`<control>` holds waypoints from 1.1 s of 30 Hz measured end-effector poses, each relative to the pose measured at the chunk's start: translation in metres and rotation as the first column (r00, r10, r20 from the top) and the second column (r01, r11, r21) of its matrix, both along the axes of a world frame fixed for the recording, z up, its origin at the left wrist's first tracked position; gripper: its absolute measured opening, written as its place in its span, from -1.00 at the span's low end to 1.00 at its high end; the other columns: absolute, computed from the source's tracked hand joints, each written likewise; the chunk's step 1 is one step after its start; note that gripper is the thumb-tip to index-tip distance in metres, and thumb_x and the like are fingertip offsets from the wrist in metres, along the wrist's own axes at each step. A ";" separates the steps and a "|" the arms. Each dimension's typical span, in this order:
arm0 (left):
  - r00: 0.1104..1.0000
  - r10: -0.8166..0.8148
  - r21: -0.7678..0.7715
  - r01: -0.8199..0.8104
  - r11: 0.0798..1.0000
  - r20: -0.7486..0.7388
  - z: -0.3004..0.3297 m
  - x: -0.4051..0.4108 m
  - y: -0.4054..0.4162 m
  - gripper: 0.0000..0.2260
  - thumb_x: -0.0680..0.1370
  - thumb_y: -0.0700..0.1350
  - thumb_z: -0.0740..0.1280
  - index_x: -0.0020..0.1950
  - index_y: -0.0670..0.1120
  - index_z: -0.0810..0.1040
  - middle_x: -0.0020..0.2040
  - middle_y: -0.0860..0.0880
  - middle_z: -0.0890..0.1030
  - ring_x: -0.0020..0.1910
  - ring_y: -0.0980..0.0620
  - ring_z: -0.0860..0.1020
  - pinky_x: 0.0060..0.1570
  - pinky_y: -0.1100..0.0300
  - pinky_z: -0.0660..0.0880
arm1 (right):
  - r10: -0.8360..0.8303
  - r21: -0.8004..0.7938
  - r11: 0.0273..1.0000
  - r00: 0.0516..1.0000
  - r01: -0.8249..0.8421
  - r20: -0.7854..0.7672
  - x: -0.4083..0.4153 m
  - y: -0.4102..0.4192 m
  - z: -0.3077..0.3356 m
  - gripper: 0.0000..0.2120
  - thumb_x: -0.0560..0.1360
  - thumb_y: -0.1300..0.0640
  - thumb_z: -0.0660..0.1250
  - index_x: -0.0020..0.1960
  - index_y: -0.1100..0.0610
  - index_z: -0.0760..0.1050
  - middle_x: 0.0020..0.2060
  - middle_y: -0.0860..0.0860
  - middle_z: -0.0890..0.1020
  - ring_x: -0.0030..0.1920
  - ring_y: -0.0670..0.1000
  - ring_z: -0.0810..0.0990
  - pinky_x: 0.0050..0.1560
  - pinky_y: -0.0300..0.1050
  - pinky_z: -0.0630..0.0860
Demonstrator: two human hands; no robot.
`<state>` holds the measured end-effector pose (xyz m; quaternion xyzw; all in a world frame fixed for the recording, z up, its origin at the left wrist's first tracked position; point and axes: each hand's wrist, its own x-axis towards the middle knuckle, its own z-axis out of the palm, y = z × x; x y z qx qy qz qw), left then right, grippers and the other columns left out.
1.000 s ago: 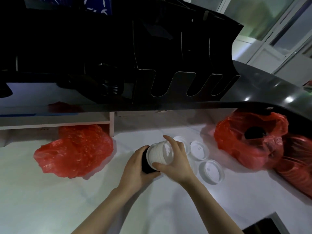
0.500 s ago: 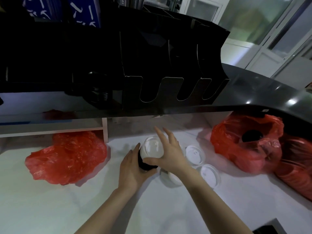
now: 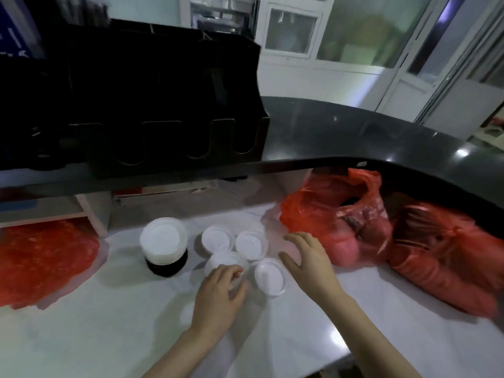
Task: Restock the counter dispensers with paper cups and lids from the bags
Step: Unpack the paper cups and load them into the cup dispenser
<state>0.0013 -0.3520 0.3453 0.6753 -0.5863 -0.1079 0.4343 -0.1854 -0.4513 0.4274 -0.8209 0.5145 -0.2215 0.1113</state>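
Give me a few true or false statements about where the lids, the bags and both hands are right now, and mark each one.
1. The stack of lids stands upright on the white table. True.
2. The right hand grips the stack. False: it hovers open beside the loose lids, apart from the stack.
3. The left hand rests on a loose lid. True.
4. The open red bag lies left of the stack. False: it lies right of the loose lids; a closed red bag lies at the left.
5. The black dispenser sits on the white table. False: it sits on the black counter above.
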 end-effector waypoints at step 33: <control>0.626 -0.776 0.506 0.695 0.511 -0.075 0.026 -0.163 -0.251 -0.01 0.25 0.11 0.51 0.56 0.22 0.01 0.50 0.20 0.11 0.48 0.18 0.10 0.44 0.30 0.11 | -0.192 0.425 0.852 0.937 0.307 -0.291 -0.229 -0.169 0.013 -0.01 0.26 -0.06 0.52 0.54 0.08 0.09 0.46 -0.02 0.21 0.42 0.02 0.29 0.37 -0.13 0.33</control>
